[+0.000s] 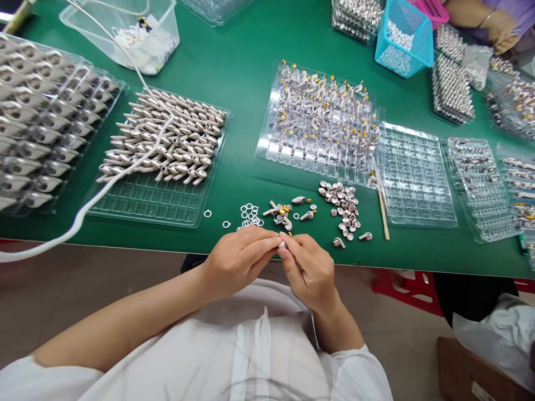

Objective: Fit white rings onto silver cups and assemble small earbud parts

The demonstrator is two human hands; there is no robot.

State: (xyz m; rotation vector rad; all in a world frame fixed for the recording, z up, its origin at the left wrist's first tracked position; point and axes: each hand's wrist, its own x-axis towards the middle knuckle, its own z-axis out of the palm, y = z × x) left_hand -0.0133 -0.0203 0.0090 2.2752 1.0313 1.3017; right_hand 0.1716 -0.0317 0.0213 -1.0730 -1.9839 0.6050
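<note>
At the front edge of the table, a small beige earbud is pinched between the fingertips of both hands. My left hand holds it from the left, thumb mostly hidden, and my right hand closes on it from the right with thumb and fingers. Much of the earbud is covered by the fingers. Just beyond my hands lie white rings, a cluster of earbud stems with gold flex tabs and a pile of beige earbud caps. Two loose earbud pieces sit right of my right hand, one being a stemmed shell.
A tray of beige stem shells and a clear tray of gold-tabbed parts stand behind. A white cable crosses the left side. A wooden stick lies beside a clear tray. Another person's hand rests near a blue basket.
</note>
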